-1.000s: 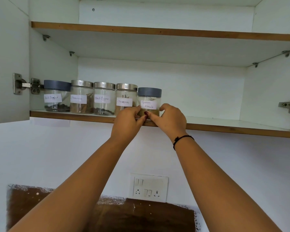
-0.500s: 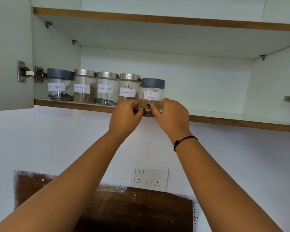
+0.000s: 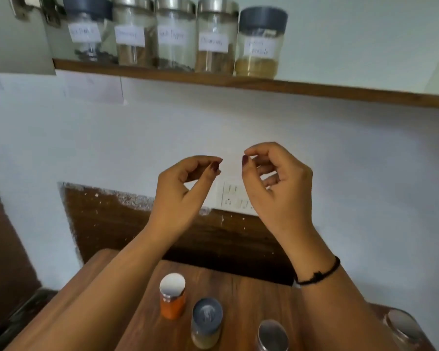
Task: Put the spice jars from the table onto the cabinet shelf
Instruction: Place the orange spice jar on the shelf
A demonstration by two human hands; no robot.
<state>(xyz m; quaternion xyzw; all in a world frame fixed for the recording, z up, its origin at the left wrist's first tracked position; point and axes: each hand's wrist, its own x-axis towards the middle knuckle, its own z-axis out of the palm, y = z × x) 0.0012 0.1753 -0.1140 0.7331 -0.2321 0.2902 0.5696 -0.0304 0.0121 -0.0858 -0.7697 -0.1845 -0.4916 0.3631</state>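
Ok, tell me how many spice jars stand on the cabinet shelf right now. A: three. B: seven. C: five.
C: five labelled jars stand side by side in one row at the left end of the shelf.

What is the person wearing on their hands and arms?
No sleeves show; the arms are bare. The right wrist carries a thin black thread bracelet with a small knot. Dark red polish covers the nails of the left hand and right hand.
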